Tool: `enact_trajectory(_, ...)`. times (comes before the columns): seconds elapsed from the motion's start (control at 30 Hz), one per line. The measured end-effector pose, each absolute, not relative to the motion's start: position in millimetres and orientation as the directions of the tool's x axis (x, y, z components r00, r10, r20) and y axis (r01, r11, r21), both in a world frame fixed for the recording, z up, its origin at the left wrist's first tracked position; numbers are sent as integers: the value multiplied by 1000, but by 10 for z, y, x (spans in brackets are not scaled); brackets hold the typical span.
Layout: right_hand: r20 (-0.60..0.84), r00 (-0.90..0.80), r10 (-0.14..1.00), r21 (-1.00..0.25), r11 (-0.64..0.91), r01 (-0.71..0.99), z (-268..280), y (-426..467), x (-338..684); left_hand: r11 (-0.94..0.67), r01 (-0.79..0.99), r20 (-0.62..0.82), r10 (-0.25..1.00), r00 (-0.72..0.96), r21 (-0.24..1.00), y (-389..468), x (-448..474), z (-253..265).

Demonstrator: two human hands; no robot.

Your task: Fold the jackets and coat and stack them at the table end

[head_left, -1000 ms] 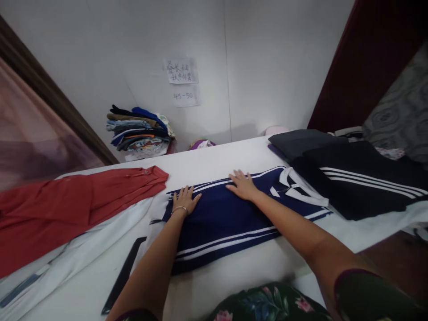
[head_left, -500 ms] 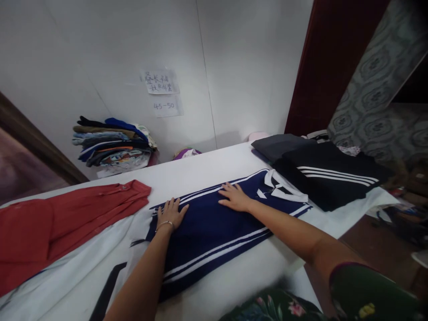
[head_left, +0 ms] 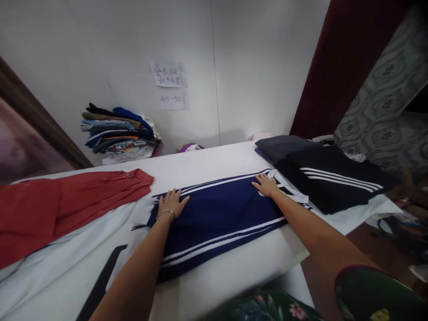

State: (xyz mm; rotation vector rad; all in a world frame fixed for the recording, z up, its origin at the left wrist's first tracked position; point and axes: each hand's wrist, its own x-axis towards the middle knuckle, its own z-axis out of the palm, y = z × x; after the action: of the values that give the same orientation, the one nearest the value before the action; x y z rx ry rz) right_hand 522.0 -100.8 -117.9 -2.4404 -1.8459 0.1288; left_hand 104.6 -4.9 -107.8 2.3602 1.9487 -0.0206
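A navy blue shirt [head_left: 217, 207] with white double stripes along both long sides lies folded lengthwise on the table, its white collar [head_left: 294, 192] toward the right. Flat on the shirt's left end, close to the white hem, rests my left hand [head_left: 172, 205], fingers spread, a bracelet at the wrist. My right hand [head_left: 266, 185] lies with fingers apart on the fabric just below the collar and hides part of the neckline. Neither hand grips the cloth.
A red garment [head_left: 76, 200] is spread at the left of the white table [head_left: 207, 160]. Folded dark clothes [head_left: 327, 174], the top one white-striped, are piled at the right. Against the wall stands a stack of folded clothes [head_left: 117, 131]. Paper signs [head_left: 172, 84] hang above.
My right hand has slid right along the shirt, from its middle to near the collar. The left hand stays on the hem end. The view has shifted slightly.
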Motion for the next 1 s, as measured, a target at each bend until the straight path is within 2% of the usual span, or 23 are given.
enact_trajectory(0.2,-67,275,959,-124,-282,952,-1031,-1020,5239,-204,971,-25,978,208,125,-116,1064,-1020)
enact_trajectory(0.33,-62,234,970,-145,-241,960,-889,-1129,5056,-195,956,145,975,166,218,-196,1054,-1005)
enact_trajectory(0.4,20,158,987,-200,-151,968,-890,-1304,4867,-205,945,248,958,141,256,-239,1059,-992)
enact_trajectory(0.47,117,53,992,-302,-16,953,-950,-1565,4688,-217,927,294,948,125,306,-266,1067,-961)
enact_trajectory(0.57,229,-76,971,-388,162,907,-1084,-2034,4601,-203,873,205,971,122,444,-286,1049,-863)
enact_trajectory(0.67,344,-124,931,-323,241,915,-1195,-2457,4809,-195,824,145,980,139,531,-405,954,-721)
enact_trajectory(0.83,393,-142,909,-169,223,960,-1332,-2899,5411,-398,696,221,916,334,598,-1088,653,-616)
enact_trajectory(0.9,387,-128,913,-117,186,976,-1379,-2994,5597,-499,670,209,859,468,549,-1420,523,-677)
enact_trajectory(1.0,391,-150,908,-89,199,976,-1427,-3046,5774,-620,669,201,777,597,409,-1786,375,-821)
